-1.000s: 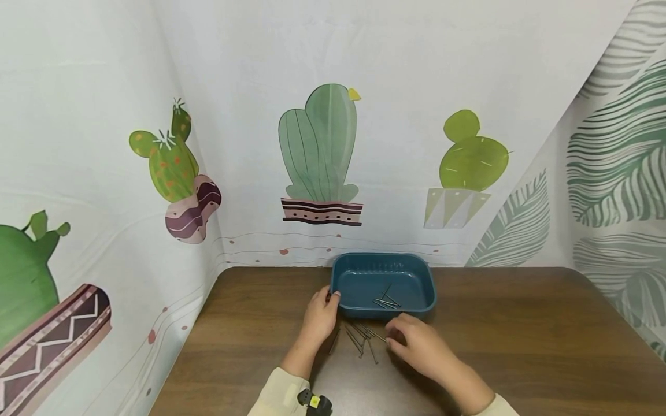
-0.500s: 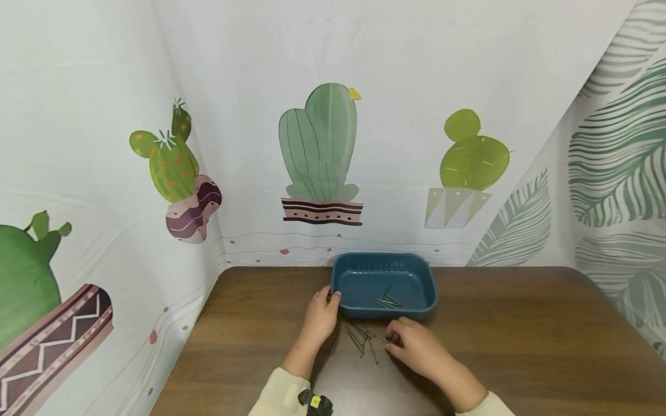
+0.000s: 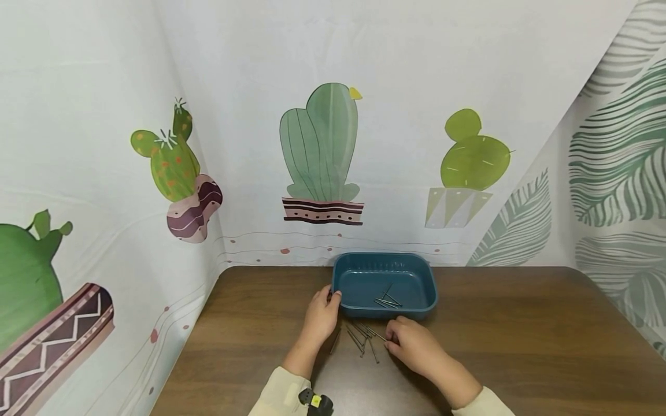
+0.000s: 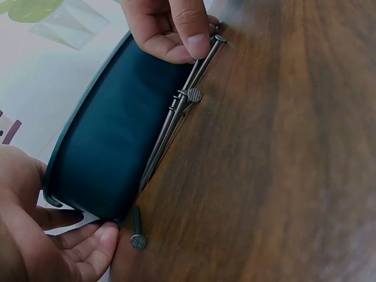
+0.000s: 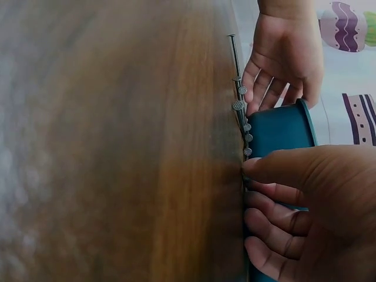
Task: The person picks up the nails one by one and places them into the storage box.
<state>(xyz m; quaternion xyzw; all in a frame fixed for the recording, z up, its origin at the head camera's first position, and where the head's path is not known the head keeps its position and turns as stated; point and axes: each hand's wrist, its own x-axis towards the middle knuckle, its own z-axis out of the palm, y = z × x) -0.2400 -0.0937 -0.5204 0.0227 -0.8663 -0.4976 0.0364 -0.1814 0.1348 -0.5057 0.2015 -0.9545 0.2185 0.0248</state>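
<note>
My left hand [image 3: 321, 318] grips the near left corner of a blue plastic tray [image 3: 374, 313], thumb at the rim and fingers under the corner in the left wrist view. Just in front of the tray, several metal nails [image 3: 374, 351] lie in a loose heap on the table. At the heap's right side my right hand [image 3: 418, 346] pinches the head end of one nail [image 3: 378, 335] between thumb and forefinger. A separate nail [image 4: 138, 239] lies close to my left fingertips. Inside the tray rest several more nails [image 3: 386, 302].
The brown wooden table [image 3: 520, 335] reaches back to a white wall cloth [image 3: 250, 173] printed with cacti and leaves. The tray stands near the table's back edge, close to the cloth. A black strap device [image 3: 315, 403] sits on my left sleeve.
My right hand has shifted very slightly left, its fingertips staying at the end of the same nail. My left hand, the tray and the other nails look unmoved.
</note>
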